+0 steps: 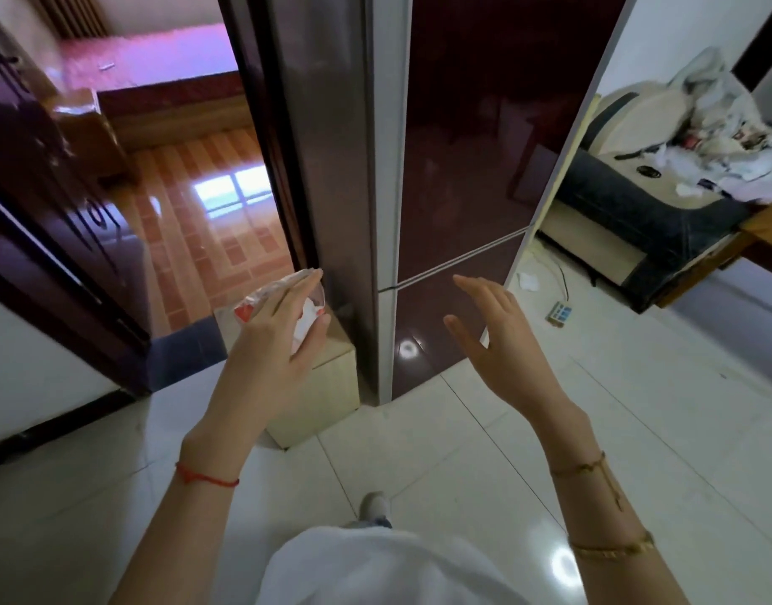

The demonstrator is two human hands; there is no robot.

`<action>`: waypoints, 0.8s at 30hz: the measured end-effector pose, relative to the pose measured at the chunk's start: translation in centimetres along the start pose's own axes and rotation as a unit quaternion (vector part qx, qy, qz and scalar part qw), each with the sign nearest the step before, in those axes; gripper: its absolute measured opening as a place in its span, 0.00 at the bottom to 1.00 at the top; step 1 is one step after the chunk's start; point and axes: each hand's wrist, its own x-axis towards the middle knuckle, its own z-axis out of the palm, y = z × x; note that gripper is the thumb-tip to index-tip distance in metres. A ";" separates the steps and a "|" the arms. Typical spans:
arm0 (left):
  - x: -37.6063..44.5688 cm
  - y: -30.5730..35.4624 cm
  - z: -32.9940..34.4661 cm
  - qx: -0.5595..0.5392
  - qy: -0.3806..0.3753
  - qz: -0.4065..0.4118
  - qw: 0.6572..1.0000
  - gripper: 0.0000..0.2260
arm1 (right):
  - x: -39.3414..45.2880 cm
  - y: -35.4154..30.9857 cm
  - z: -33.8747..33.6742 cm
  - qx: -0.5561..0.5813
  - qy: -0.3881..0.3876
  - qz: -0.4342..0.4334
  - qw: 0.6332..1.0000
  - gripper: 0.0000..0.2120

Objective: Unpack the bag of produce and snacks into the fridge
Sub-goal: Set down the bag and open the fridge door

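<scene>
The left hand (283,329) grips a crinkled red-and-white snack packet (288,305); its printing is too blurred to read. The packet's long axis runs up and to the right, its upper end pointing toward the dark maroon fridge (462,168), whose doors are closed and show no legible brand. The right hand (493,329) is held out in front of the lower door with fingers spread and relaxed, holding nothing. A cardboard box (327,386) stands on the floor just beside the fridge, below the packet.
</scene>
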 end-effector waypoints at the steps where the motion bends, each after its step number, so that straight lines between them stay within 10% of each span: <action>1: 1.1 -0.2 0.1 0.000 -0.005 -0.002 1.000 0.27 | 1.0 0.1 0.2 0.002 0.000 0.003 1.000 0.24; 24: 17.4 -0.9 6.3 -0.089 0.006 -0.078 0.993 0.27 | 18.5 1.8 -0.7 -0.065 0.070 -0.145 0.985 0.27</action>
